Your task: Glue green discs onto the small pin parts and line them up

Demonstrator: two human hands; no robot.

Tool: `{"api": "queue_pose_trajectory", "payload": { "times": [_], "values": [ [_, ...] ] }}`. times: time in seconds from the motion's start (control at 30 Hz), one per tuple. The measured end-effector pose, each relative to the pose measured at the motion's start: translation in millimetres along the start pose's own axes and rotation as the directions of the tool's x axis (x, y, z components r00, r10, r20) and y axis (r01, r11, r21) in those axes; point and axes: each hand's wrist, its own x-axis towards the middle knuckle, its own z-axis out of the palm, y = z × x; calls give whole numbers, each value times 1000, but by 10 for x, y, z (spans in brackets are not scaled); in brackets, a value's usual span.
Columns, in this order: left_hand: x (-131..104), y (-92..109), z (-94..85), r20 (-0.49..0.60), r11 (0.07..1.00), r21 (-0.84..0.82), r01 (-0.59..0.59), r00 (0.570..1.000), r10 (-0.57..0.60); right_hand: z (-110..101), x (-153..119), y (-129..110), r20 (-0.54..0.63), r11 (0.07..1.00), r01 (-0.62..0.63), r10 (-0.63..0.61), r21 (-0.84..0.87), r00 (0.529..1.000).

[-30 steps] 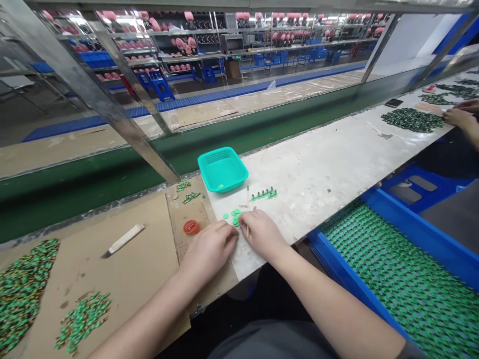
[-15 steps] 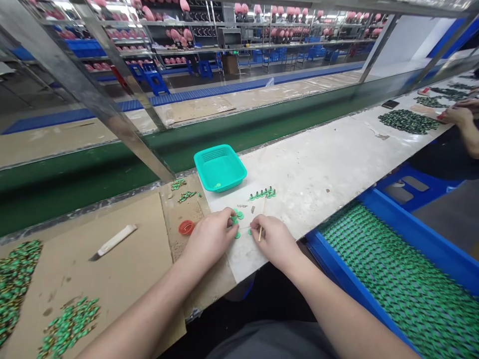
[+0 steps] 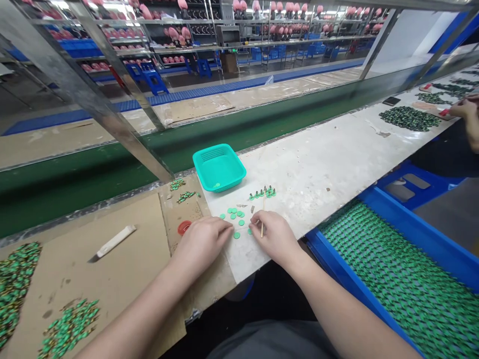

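Observation:
Several flat green discs (image 3: 241,223) lie loose on the white tabletop between my hands. My right hand (image 3: 275,233) pinches a thin wooden stick (image 3: 264,202) that points away from me; another green disc shows at its fingertips. Beside the discs on the left, my left hand (image 3: 204,239) has its fingertips pressed together, and whatever they hold, if anything, is too small to make out. Just beyond the right hand stands a cluster of green discs with dark upright posts (image 3: 262,193). Partly behind my left hand sits a small red cup (image 3: 184,228).
A turquoise basket (image 3: 239,172) stands behind the discs. On the cardboard (image 3: 130,269) at left lie a brush-like tool (image 3: 112,243) and heaps of green-and-gold pieces (image 3: 69,324). A blue crate (image 3: 377,197) of green pieces is at right; beyond it a co-worker's hand (image 3: 464,109) handles something red.
My left hand has drawn back towards me and left, uncovering more discs, and its fingers have closed together. The right hand has barely moved and still holds the stick.

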Motion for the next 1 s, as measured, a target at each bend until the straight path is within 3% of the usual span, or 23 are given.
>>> {"api": "queue_pose_trajectory", "payload": {
  "times": [0.33,0.53,0.7,0.9,1.0],
  "values": [
    [265,57,53,-35,996,78,49,998,-46,285,211,-179,85,993,79,-72,-84,994],
    [265,59,-22,40,999,47,-4,999,2,249,105,-94,54,999,20,-18,-35,998],
    [183,-19,-81,7,999,-12,45,999,-45,75,28,-73,-42,999,-8,10,49,999],
    [-236,-47,-7,-26,996,-41,76,997,-78,-383,-242,-205,-169,978,24,12,207,986],
    [-400,14,79,-30,997,-40,60,998,-61,-508,-363,-282,-189,958,50,5,281,982]
  ]
}}
